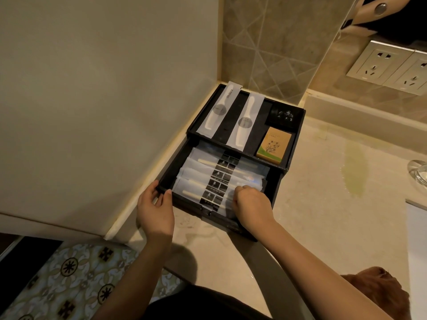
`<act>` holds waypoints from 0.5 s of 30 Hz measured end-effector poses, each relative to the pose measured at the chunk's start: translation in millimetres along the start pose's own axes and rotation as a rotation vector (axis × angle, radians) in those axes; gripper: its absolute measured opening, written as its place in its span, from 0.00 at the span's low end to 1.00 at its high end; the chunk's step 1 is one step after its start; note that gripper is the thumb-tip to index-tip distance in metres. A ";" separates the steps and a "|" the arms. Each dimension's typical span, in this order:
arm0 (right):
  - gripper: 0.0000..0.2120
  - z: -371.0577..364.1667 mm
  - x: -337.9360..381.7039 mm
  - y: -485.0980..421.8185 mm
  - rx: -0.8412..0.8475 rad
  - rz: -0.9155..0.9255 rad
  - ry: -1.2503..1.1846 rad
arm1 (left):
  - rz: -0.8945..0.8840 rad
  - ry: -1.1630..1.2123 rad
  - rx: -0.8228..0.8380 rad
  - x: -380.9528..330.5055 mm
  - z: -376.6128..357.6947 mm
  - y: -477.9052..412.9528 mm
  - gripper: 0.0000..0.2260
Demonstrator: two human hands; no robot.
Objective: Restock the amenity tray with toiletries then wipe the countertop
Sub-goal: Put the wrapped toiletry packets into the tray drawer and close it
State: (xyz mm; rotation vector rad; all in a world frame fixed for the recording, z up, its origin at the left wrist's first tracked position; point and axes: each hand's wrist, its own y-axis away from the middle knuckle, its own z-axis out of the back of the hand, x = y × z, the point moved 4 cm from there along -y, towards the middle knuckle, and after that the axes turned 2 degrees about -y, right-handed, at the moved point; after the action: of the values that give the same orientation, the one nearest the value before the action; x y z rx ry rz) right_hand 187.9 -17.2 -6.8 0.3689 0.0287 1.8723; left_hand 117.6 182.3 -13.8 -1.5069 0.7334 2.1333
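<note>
A black amenity tray (298,125) stands in the corner of the beige countertop (323,181). Its top level holds two wrapped white combs (246,122), a small black packet (285,115) and an orange-green box (273,145). Below it a black drawer (276,181) is pulled out, filled with several wrapped toothbrush packets (208,179). My left hand (156,207) grips the drawer's front left corner. My right hand (250,204) rests, fingers curled, on the packets at the drawer's front right; what it holds is hidden.
A wall runs along the left of the tray and tiled wall behind it. Power sockets (392,65) sit on the wall at upper right. A glass dish (419,172) and a white cloth or paper (417,250) lie at the right edge. Patterned floor shows at lower left.
</note>
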 end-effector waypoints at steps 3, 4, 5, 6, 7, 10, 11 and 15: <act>0.07 0.2 0.9 -0.3 -0.022 0.018 0.001 | 0.001 -0.012 0.003 -2.9 0.2 1.0 0.18; 0.07 0.5 1.2 -0.1 -0.028 0.025 -0.004 | -0.005 -0.022 0.007 -4.9 0.1 2.4 0.19; 0.07 0.8 1.2 0.0 -0.033 0.032 -0.011 | -0.016 -0.034 0.016 -7.3 0.0 4.4 0.19; 0.07 1.2 1.2 0.4 -0.036 0.040 -0.020 | -0.033 -0.046 0.028 -9.9 0.0 6.9 0.19; 0.07 2.0 1.0 0.9 -0.040 0.046 -0.037 | -0.057 -0.063 0.040 -12.8 0.8 9.8 0.19; 0.07 7.2 -1.7 4.3 -0.070 0.068 -0.133 | -0.263 -0.247 0.050 -26.7 4.6 15.2 0.19; 0.08 10.3 -2.1 7.0 -0.081 0.081 -0.174 | -0.344 -0.310 0.076 -33.8 3.4 14.0 0.19; 0.14 23.1 2.1 25.6 -0.090 0.152 -0.293 | -0.640 -0.522 0.351 -70.2 -29.5 -6.8 0.20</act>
State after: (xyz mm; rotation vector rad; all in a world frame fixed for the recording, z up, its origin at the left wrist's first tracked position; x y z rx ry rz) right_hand 169.9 -27.5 20.9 0.5929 -0.2878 1.9434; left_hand 165.5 165.9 43.5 -0.7943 0.3415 1.6741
